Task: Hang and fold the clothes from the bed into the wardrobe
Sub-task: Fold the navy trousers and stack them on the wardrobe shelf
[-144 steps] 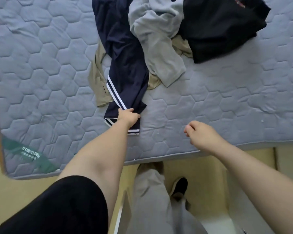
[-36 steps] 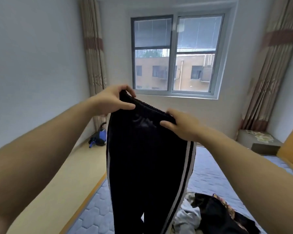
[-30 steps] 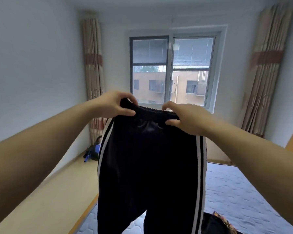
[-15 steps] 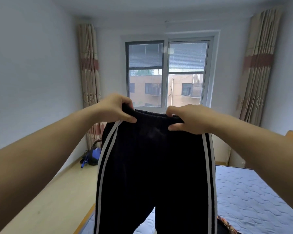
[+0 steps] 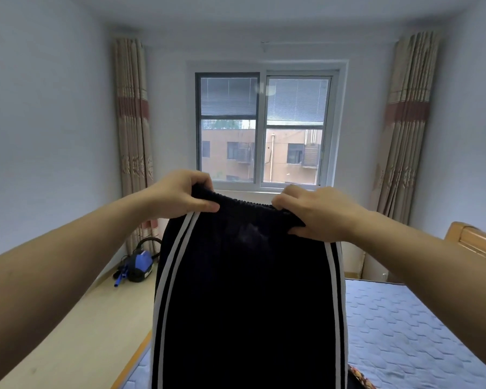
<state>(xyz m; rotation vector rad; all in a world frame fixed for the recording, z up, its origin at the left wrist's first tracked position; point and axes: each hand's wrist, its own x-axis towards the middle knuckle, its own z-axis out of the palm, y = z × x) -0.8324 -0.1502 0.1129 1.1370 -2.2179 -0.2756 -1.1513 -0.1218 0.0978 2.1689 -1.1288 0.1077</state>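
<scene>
One pair of navy track pants [image 5: 244,299], centre frame; left hand [image 5: 180,196] and right hand [image 5: 314,213], both outstretched, pinch its waistband [image 5: 244,202].

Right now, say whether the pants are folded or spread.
Spread: left hand and right hand hold the waistband apart; pants hang unfolded.

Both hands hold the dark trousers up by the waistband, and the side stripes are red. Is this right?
Not quite: the head view shows white side stripes, not red. The left hand and right hand do hold the dark trousers up by the waistband.
</scene>
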